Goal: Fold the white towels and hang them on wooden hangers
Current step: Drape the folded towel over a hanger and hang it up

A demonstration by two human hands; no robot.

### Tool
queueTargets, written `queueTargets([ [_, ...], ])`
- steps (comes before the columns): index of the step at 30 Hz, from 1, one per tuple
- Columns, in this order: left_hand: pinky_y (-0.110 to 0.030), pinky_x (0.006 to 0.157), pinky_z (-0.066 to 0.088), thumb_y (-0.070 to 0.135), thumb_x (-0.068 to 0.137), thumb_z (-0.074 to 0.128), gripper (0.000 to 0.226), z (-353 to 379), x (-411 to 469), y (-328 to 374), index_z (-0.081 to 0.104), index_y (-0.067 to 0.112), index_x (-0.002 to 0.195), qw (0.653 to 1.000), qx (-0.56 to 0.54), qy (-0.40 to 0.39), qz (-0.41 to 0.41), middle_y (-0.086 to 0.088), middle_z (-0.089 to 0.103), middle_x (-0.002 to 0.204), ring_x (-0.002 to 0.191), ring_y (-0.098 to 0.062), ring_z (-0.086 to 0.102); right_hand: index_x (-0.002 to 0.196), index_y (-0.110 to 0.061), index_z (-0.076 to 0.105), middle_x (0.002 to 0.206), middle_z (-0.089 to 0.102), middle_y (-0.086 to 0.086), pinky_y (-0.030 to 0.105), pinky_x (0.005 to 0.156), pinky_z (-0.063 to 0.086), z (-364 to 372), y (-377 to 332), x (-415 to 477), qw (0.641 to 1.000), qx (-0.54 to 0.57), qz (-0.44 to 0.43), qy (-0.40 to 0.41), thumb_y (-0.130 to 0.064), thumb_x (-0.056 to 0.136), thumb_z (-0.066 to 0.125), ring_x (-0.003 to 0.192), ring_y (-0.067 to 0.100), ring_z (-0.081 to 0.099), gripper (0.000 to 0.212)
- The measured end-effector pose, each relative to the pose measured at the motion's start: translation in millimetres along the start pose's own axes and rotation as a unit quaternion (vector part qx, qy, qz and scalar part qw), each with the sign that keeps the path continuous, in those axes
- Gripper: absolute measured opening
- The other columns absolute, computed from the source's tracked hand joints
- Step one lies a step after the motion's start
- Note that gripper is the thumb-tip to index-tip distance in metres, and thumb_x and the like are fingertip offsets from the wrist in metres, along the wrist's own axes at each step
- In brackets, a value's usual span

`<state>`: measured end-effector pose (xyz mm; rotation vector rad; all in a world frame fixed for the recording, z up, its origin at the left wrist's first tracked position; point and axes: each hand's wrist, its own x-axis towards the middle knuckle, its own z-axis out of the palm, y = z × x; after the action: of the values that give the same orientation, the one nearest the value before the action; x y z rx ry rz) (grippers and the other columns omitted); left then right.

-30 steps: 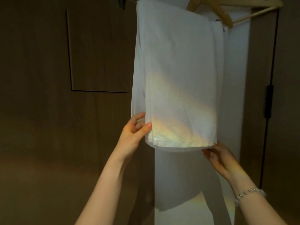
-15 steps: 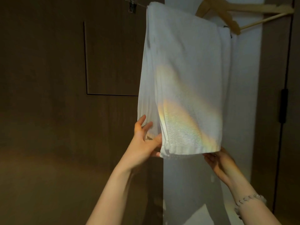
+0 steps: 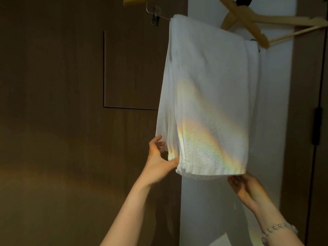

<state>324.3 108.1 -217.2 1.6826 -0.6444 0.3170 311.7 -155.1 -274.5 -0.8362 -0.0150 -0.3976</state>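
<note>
Towel duty at a dim wardrobe: a folded white towel [image 3: 209,96] hangs in several layers over a thin bar, its top fold running from a metal clip [image 3: 155,15] on the left down to the right, where the arm of a wooden hanger [image 3: 248,20] crosses just above its upper right corner. Another wooden arm [image 3: 142,0] shows at the top edge above the clip. The towel's long left edge fans into separate layers against a dark wood panel wall [image 3: 71,121], which stretches wide and unbroken to the left apart from a recessed rectangular outline [image 3: 131,68]. Its right edge falls straight in front of a narrow strip of white wall [image 3: 276,121], with a dark door and its black handle [image 3: 316,125] further right. The bottom hem hangs free, level and thick, with open air beneath it. A band of rainbow light [image 3: 204,139] slants across the lower half of the cloth. The left hand [image 3: 159,162] reaches up from below and holds the towel's lower left corner, thumb pressed on the near layer and fingers spread loosely against the rear layers. The right hand [image 3: 243,185], wearing a beaded bracelet [image 3: 278,229] at the wrist, sits palm up just under the lower right corner, touching the hem; its fingertips are hidden behind the cloth, so whether it grips cannot be told. The towel hangs between and above the two hands.
</note>
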Motion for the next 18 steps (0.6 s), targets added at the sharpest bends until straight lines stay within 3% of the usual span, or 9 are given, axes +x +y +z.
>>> queueTargets([
  [2, -0.009, 0.08, 0.045, 0.023, 0.076, 0.076, 0.068, 2, 3, -1, 0.028, 0.029, 0.124, 0.999, 0.009, 0.036, 0.029, 0.015, 0.045, 0.115, 0.103, -0.001, 0.051, 0.089, -0.01, 0.056, 0.06, 0.065, 0.002, 0.018, 0.048, 0.053, 1, -2, -2, 1.0, 0.008, 0.002, -0.018, 0.002, 0.049, 0.072, 0.065, 0.013, 0.056, 0.045],
  [4, -0.008, 0.071, 0.046, 0.021, 0.08, 0.073, 0.039, 2, 6, -2, 0.046, 0.024, 0.11, 0.997, 0.013, 0.054, 0.048, 0.01, 0.056, 0.105, 0.094, -0.005, 0.055, 0.09, -0.01, 0.057, 0.063, 0.066, 0.005, 0.019, 0.048, 0.053, -1, -2, -1, 1.0, 0.004, 0.002, -0.019, -0.006, 0.024, 0.088, 0.061, 0.013, 0.06, 0.073],
  [7, -0.025, 0.071, 0.047, 0.029, 0.079, 0.07, 0.023, -1, 11, 2, 0.057, 0.018, 0.094, 0.996, 0.035, 0.057, 0.05, -0.006, 0.061, 0.095, 0.082, -0.013, 0.053, 0.089, -0.011, 0.055, 0.068, 0.063, 0.005, 0.018, 0.046, 0.052, -3, -3, 0, 1.0, 0.015, -0.001, 0.014, 0.003, 0.076, 0.064, 0.055, 0.01, 0.062, 0.02],
  [8, -0.028, 0.07, 0.046, 0.031, 0.08, 0.069, 0.021, -1, 13, 4, 0.059, 0.017, 0.093, 0.995, 0.061, 0.06, 0.045, -0.005, 0.061, 0.091, 0.077, -0.012, 0.052, 0.089, -0.011, 0.055, 0.069, 0.063, 0.005, 0.018, 0.047, 0.052, -4, -3, 0, 1.0, 0.009, 0.004, 0.016, 0.002, 0.07, 0.069, 0.052, 0.009, 0.063, 0.027],
  [11, -0.032, 0.066, 0.046, 0.032, 0.089, 0.059, 0.019, -5, 19, 4, 0.066, 0.015, 0.09, 0.989, 0.137, 0.049, 0.039, -0.004, 0.065, 0.081, 0.068, -0.013, 0.052, 0.092, -0.008, 0.056, 0.065, 0.067, 0.005, 0.02, 0.051, 0.055, -7, -3, 0, 1.0, 0.018, -0.01, -0.008, -0.014, 0.002, 0.091, 0.053, 0.009, 0.066, 0.097],
  [12, -0.032, 0.064, 0.044, 0.031, 0.092, 0.056, 0.023, -7, 18, 3, 0.068, 0.012, 0.088, 0.987, 0.146, 0.041, 0.045, -0.008, 0.066, 0.079, 0.065, -0.014, 0.052, 0.091, -0.007, 0.058, 0.064, 0.068, 0.005, 0.02, 0.052, 0.055, -8, -2, 0, 1.0, 0.018, -0.016, -0.015, -0.016, -0.003, 0.091, 0.053, 0.009, 0.066, 0.101],
  [14, -0.026, 0.06, 0.041, 0.027, 0.095, 0.052, 0.029, -8, 12, -2, 0.068, 0.005, 0.084, 0.988, 0.139, 0.027, 0.064, -0.01, 0.065, 0.076, 0.061, -0.011, 0.051, 0.085, -0.007, 0.064, 0.066, 0.069, 0.005, 0.019, 0.05, 0.055, -6, -4, -3, 1.0, -0.003, -0.011, -0.008, -0.01, 0.028, 0.091, 0.054, 0.009, 0.067, 0.062],
  [16, -0.019, 0.057, 0.037, 0.026, 0.095, 0.052, 0.032, -8, 3, -10, 0.066, 0.002, 0.08, 0.989, 0.125, 0.036, 0.077, -0.01, 0.062, 0.072, 0.059, -0.009, 0.048, 0.086, -0.008, 0.064, 0.068, 0.07, 0.005, 0.018, 0.05, 0.054, -4, -3, -4, 1.0, 0.003, -0.01, 0.006, -0.002, 0.07, 0.069, 0.057, 0.009, 0.068, 0.018],
  [18, -0.021, 0.059, 0.037, 0.025, 0.095, 0.051, 0.03, -6, -2, -18, 0.066, 0.003, 0.082, 0.989, 0.112, 0.051, 0.078, -0.009, 0.061, 0.073, 0.065, -0.012, 0.05, 0.096, -0.008, 0.057, 0.07, 0.073, 0.003, 0.019, 0.052, 0.055, -3, -4, -6, 1.0, 0.011, -0.003, -0.003, -0.007, 0.079, 0.066, 0.063, 0.009, 0.07, 0.02],
])
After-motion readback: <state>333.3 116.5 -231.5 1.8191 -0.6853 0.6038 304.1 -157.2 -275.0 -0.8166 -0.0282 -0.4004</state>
